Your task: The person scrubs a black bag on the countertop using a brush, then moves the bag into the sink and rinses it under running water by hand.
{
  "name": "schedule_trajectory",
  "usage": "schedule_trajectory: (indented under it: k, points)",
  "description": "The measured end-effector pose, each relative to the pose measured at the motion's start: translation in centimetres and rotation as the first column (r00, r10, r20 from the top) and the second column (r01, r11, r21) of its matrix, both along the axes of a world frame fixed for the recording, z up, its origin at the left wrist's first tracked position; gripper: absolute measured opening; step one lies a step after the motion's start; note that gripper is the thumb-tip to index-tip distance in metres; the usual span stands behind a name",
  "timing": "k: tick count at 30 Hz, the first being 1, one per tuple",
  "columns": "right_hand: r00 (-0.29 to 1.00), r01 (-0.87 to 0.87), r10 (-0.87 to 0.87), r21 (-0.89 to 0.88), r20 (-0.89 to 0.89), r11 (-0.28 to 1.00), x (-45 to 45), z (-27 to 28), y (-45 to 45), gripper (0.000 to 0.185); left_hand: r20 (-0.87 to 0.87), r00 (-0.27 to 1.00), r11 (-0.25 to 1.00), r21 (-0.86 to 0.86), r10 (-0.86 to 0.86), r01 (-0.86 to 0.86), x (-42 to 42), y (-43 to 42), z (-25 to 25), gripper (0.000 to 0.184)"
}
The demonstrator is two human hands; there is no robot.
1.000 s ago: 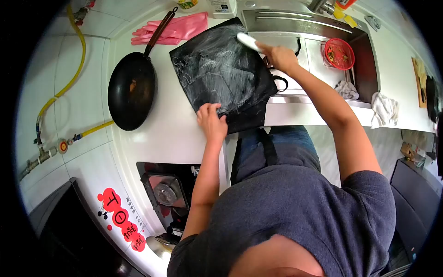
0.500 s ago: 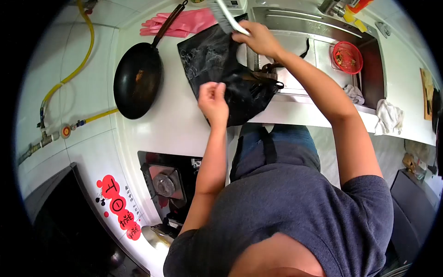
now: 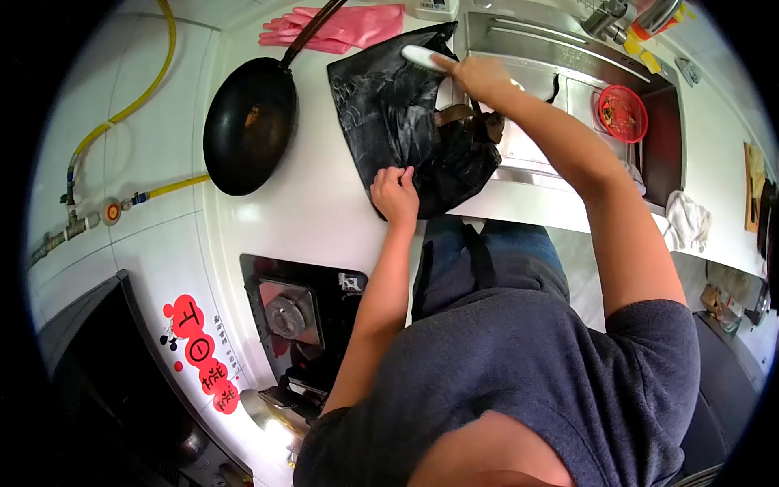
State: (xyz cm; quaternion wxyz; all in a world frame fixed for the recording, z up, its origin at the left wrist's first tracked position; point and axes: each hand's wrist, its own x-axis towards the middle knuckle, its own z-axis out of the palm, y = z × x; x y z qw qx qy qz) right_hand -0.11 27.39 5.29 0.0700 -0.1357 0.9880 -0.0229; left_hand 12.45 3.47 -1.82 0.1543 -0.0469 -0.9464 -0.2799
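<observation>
Well left of the sink [image 3: 535, 176], a black wok [image 3: 250, 130] sits on the bench [image 3: 296, 223]; between it and the sink, toward the wall, lie pink rubber gloves [image 3: 357, 28]. Just left of the sink is a black cloth [image 3: 369, 109] (perhaps an apron, given the brown strap [image 3: 456, 114]), its right side bunched against the sink's edge. The left hand [image 3: 395, 196] holds gathered folds of its near part. The right hand [image 3: 483, 79], by the sink's left edge, grips a white brush [image 3: 423, 58] over the cloth's far portion; bristle contact is hidden. Brushing seems partway along: pale streaks mark the spread portion, which looks unfinished, while surfaces inside the bunch cannot be judged. At the sink's right end stands a red basket [image 3: 643, 122].
</observation>
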Motion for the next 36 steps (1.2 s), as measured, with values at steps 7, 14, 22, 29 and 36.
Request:
schedule_trajectory:
  k: [7,14,22,29,36]
  points:
    - [0.958,-0.212,0.218,-0.054,0.187,0.976,6.8,0.5,-5.4,0.035,-0.079,0.997,0.998,0.062,0.017,-0.012,0.0,0.0,-0.9,0.020]
    - [0.994,-0.024,0.026,-0.018,0.102,1.000,0.9,-0.1,-2.4,0.027,0.034,0.999,0.995,0.099,-0.012,0.009,0.0,-0.1,-0.6,0.017]
    - [0.978,0.198,-0.204,-0.126,-0.034,0.972,-3.9,-2.1,0.9,0.021,0.034,0.999,0.994,0.106,-0.035,0.031,-0.1,-0.4,-0.5,0.018]
    - [0.907,-0.187,0.205,-0.086,0.368,0.979,6.5,2.5,-5.8,0.033,0.051,0.999,0.996,0.092,-0.018,0.014,-0.3,-0.2,-0.6,0.021]
    - [0.987,0.113,-0.096,-0.136,0.128,0.984,-0.6,-1.5,0.0,0.040,0.185,0.983,0.999,0.044,0.000,-0.008,-0.8,-0.2,1.7,0.021]
